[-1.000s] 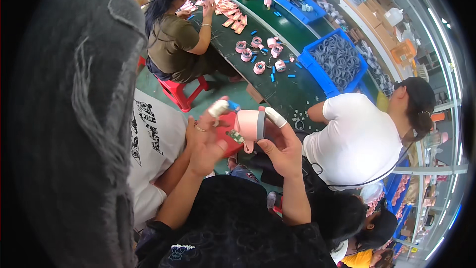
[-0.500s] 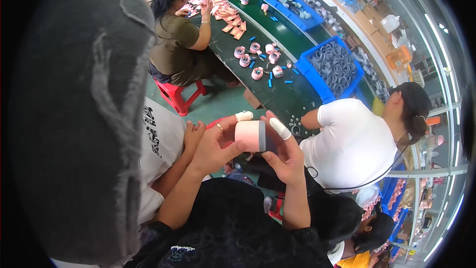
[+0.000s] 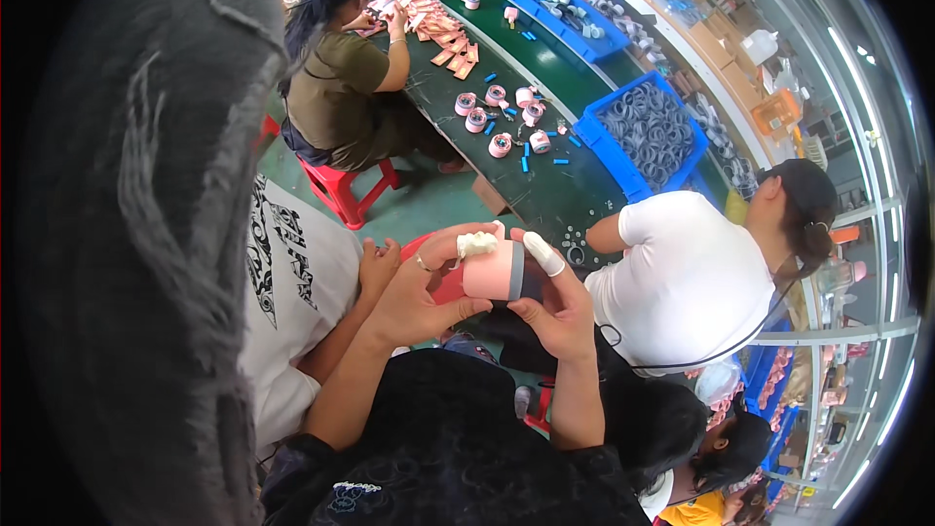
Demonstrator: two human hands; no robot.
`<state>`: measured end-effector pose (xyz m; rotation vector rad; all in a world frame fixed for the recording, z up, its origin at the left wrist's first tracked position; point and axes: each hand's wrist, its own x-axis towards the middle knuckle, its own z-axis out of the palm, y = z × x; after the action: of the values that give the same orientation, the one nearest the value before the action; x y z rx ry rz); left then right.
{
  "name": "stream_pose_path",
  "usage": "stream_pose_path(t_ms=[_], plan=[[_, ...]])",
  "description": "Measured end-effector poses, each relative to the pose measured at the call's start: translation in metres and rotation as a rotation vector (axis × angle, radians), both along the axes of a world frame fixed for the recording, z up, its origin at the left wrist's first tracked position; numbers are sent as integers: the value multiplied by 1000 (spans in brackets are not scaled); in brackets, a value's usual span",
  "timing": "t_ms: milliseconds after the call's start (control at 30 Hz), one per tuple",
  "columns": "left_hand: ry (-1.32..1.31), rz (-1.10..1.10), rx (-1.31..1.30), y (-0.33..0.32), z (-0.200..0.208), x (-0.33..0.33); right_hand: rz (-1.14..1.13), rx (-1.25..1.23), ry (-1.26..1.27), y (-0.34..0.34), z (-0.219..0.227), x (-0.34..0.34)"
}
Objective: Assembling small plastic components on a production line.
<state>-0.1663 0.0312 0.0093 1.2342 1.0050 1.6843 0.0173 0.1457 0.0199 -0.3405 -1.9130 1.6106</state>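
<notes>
Pink cylinder: gripped between the fingers of left hand and right hand. Uneven pressure, or a white finger cover sliding, could drop it.

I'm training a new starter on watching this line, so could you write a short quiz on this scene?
1. What do the left hand and right hand hold between them, and which hand is nearer its gray band?
2. True or false: gray rings are heaped in a blue crate.
3. Choose one. The stool under the worker in the olive shirt is: A) white, B) red, C) blue.

Key:
1. A pink cylinder; the right hand is nearer the band.
2. True.
3. B.
</notes>
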Motion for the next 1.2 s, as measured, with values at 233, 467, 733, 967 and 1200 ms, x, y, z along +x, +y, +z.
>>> stream_pose_path(t_ms=[233,467,733,967,1200], plan=[[94,93,82,-3,4,0,10,-87,98,-10,12,-7],[250,110,76,-1,0,-2,-28,-216,50,-10,5,-6],[331,226,95,-3,-6,-3,-29,-285,76,-17,7,-17],[769,511,135,-5,0,4,9,-349,129,-15,6,-14],[1056,649,517,-11,-9,6,167,-533,269,-17,4,-15]])
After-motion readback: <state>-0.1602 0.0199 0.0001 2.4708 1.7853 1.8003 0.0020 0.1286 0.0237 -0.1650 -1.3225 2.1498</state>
